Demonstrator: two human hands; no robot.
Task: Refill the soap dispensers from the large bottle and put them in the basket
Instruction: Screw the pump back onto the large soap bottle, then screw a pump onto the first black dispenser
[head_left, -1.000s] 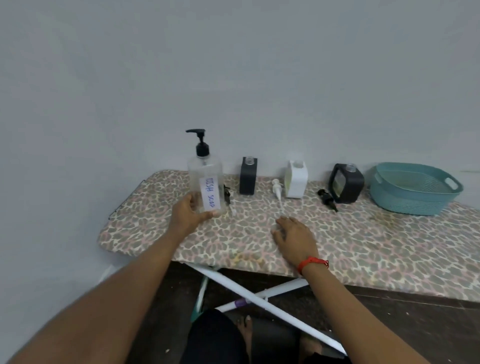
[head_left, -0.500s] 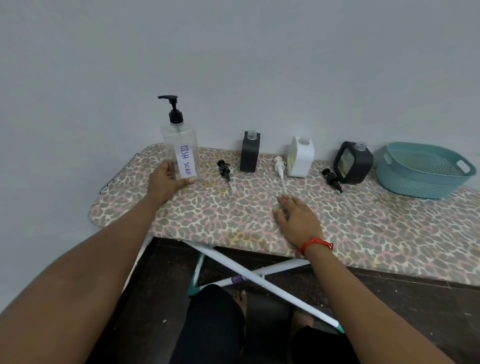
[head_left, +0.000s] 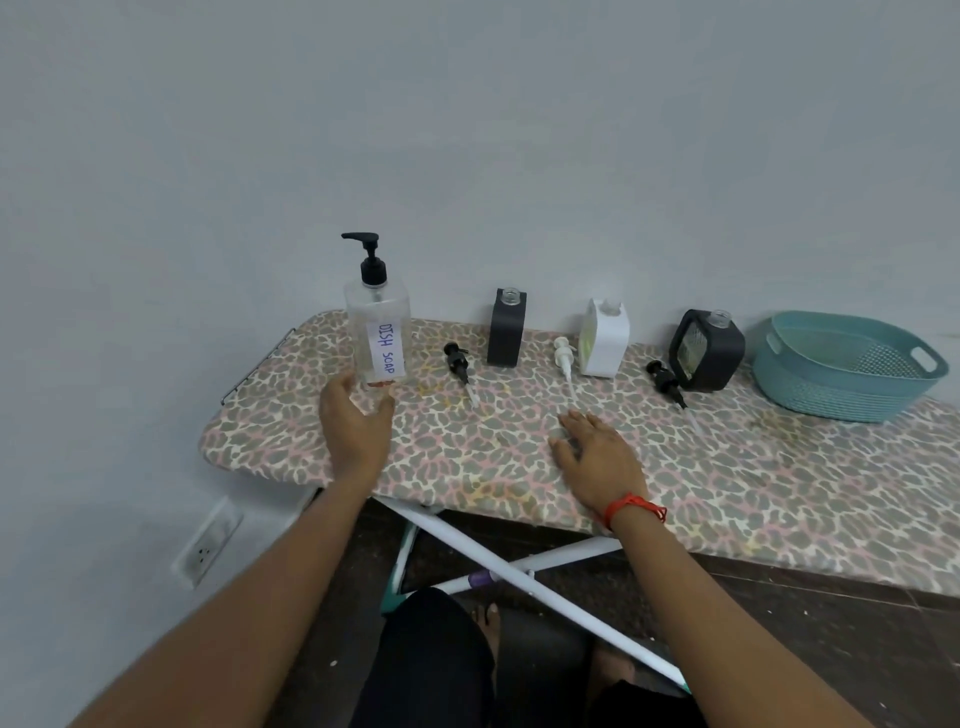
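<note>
**Opening stage of the refill.** The large bottle, labelled DISH SOAP and closed by its own black pump, is stood upright at the left end of the ironing board. Its base is cupped by the curled fingers and thumb of the left hand. The right hand is laid flat on the cover with fingers spread, and nothing is held by it. A black dispenser, a white dispenser and a dark windowed dispenser are lined along the wall, necks uncapped. A removed pump is laid before each. The basket is placed at the far right, with no dispenser in it. Pouring is judged not yet begun. For the next move, the bottle's pump would need to be unscrewed, probably by the right hand, while the bottle is steadied.
</note>
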